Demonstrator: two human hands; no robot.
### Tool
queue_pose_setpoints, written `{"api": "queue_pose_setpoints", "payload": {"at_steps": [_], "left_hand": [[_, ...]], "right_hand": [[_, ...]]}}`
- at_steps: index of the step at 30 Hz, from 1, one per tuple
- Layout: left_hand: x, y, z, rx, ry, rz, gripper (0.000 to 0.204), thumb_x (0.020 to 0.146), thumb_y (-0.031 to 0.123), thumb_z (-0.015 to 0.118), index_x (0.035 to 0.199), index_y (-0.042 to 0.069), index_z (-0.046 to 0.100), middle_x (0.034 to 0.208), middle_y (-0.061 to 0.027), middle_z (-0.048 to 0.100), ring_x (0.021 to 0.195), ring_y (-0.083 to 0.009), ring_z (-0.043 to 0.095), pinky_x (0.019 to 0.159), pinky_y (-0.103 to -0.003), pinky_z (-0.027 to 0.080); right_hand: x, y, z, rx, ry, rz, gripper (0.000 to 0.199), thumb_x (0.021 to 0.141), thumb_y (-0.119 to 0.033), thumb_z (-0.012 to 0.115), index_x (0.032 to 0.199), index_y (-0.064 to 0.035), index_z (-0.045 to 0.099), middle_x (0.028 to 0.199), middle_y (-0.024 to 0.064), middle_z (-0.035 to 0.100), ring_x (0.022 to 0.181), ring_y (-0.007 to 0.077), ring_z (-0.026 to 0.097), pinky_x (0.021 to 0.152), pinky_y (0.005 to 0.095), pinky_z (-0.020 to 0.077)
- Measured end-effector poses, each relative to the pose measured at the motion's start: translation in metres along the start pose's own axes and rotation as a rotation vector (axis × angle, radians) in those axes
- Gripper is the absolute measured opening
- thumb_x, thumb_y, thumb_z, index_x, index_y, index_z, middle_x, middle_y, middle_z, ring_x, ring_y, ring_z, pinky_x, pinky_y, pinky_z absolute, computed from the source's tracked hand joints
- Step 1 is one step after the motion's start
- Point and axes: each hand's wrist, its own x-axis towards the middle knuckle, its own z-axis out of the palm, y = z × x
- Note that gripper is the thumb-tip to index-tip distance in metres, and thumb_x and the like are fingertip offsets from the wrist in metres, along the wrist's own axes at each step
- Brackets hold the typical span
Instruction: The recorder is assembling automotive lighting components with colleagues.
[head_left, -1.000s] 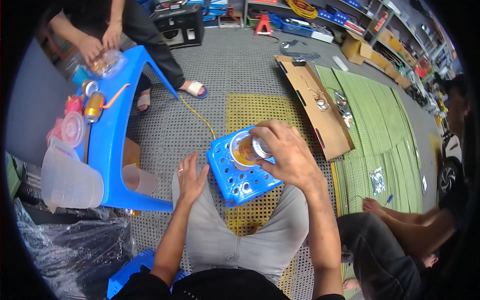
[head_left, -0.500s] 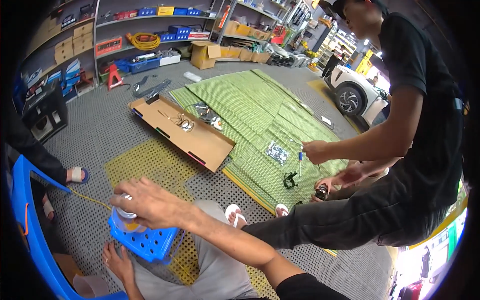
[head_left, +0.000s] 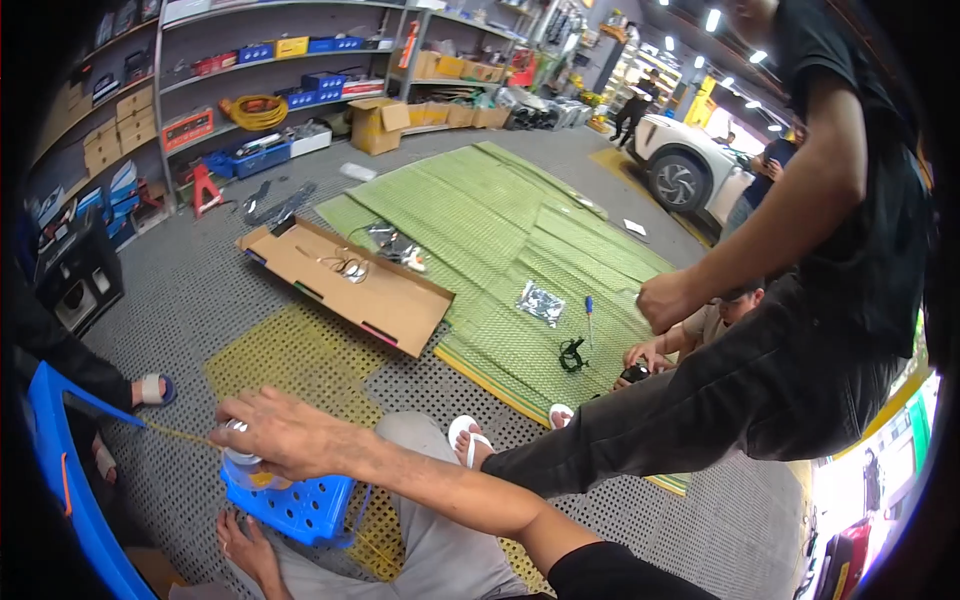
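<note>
Right grip: my right hand (head_left: pixel 285 432) is clasped round the can (head_left: pixel 237 427) from above; clock directions run from this hand, 12 at the top of the view.
Can: one, at 9 o'clock under my fingertips, its silver end showing, the rest mostly hidden by my fingers.
Cup: one, clear, amber inside, between 7 and 8 o'clock, just below the can; whether the two touch I cannot tell.
Stool: one, blue and pierced with holes, at 6 o'clock; the cup is at the upper left corner of its top (head_left: pixel 300 512).
Left grip: my left hand (head_left: pixel 245 550) is released, fingers spread by my thigh, between 6 and 7, beside the stool.
Bench: one, blue, at 9 o'clock, its edge (head_left: pixel 45 420) bearing one orange strip (head_left: pixel 66 485).
Carton: one, shallow, at 1 o'clock (head_left: pixel 350 305), cables lying in it.
Green mat: between 1 and 2 (head_left: pixel 490 220); near its right part, one parts bag (head_left: pixel 540 302), one blue-handled screwdriver (head_left: pixel 589 308) and one black bracket (head_left: pixel 571 355).
People on the right: one standing (head_left: pixel 700 420), at 3 o'clock, in two white slippers (head_left: pixel 462 432); one low behind, hands round a black object (head_left: pixel 636 373).
In the way: the standing person's leg crosses before the mat's near right corner; my right forearm lies across my lap.
</note>
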Motion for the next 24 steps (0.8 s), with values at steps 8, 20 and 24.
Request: {"api": "queue_pose_setpoints", "payload": {"at_steps": [8,20,24], "left_hand": [[0.003,-0.005,0.018,-0.12,0.116,0.011,0.037,0.087,0.025,0.072,0.118,0.004,0.067,0.133,-0.0217,0.059,0.126,-0.0396,0.053,0.109,-0.051,0.039],[0.0,-0.001,-0.001,-0.158,0.085,-0.025,0.039,0.091,0.03,0.069,0.123,0.008,0.065,0.136,-0.0124,0.054,0.13,-0.0309,0.048,0.114,-0.049,0.03],[0.0,-0.004,0.002,-0.17,0.123,0.002,0.037,0.09,0.027,0.069,0.12,0.005,0.067,0.134,-0.0142,0.055,0.128,-0.033,0.049,0.113,-0.049,0.032]], "right_hand": [[0.008,-0.005,-0.005,0.003,-0.102,0.035,0.065,0.07,-0.01,0.082,0.132,-0.0115,0.062,0.133,0.0134,0.059,0.121,0.0352,0.058,0.099,0.0456,0.0479],[0.031,-0.025,-0.015,-0.06,-0.154,0.066,0.073,0.066,-0.003,0.083,0.134,-0.0144,0.06,0.133,0.0102,0.058,0.121,0.0323,0.058,0.098,0.045,0.0478],[0.034,-0.03,-0.021,-0.078,-0.166,0.073,0.077,0.063,-0.001,0.085,0.135,-0.016,0.06,0.133,0.0088,0.059,0.121,0.0312,0.058,0.097,0.0442,0.0485]]}}
